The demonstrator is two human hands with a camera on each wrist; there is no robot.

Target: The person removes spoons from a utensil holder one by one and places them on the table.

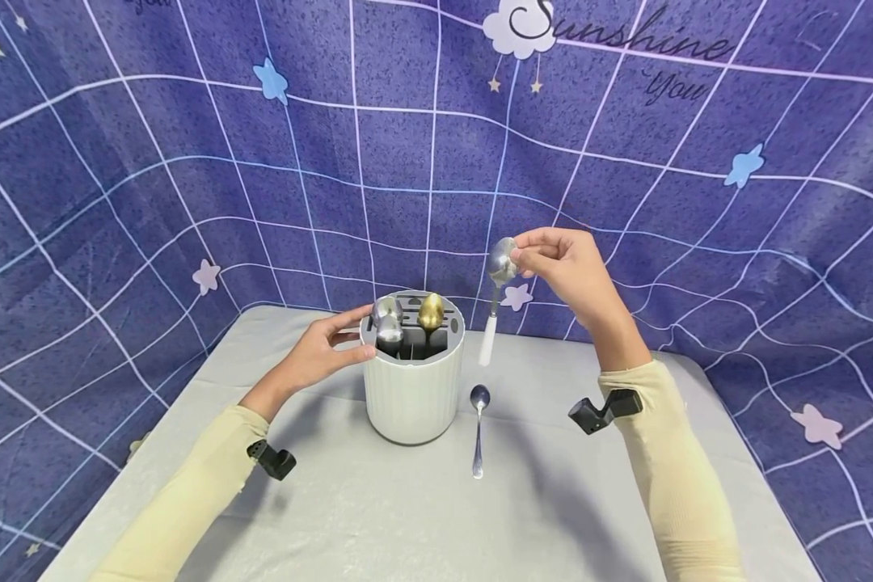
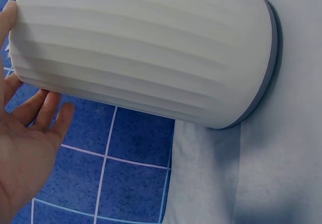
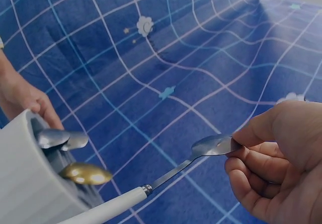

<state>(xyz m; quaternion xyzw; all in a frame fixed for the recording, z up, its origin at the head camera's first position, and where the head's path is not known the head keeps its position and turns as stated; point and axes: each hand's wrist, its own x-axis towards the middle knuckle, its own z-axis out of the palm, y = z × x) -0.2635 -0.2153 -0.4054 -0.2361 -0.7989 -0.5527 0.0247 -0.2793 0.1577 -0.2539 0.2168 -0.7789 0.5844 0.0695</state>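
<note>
My right hand [image 1: 563,263] pinches a spoon [image 3: 214,146] by its metal bowl between thumb and fingers. The spoon's white handle [image 1: 488,340] hangs down, to the right of a white ribbed utensil holder [image 1: 411,400]. At the holder's left side, my left hand [image 1: 316,352] touches the rim, thumb in front and fingers farther back; the left wrist view shows these fingers [image 2: 63,118] only slightly bent. Two silver spoons [image 1: 389,330] and one gold spoon [image 1: 431,312] stand bowl up in the holder. Their handles are hidden inside.
Another metal spoon [image 1: 478,428] lies on the pale cloth-covered table [image 1: 349,509], to the right of the holder and in front of it. A blue patterned curtain [image 1: 400,145] surrounds the table at the back and sides. Slots show in the holder's grey top insert [image 1: 411,299].
</note>
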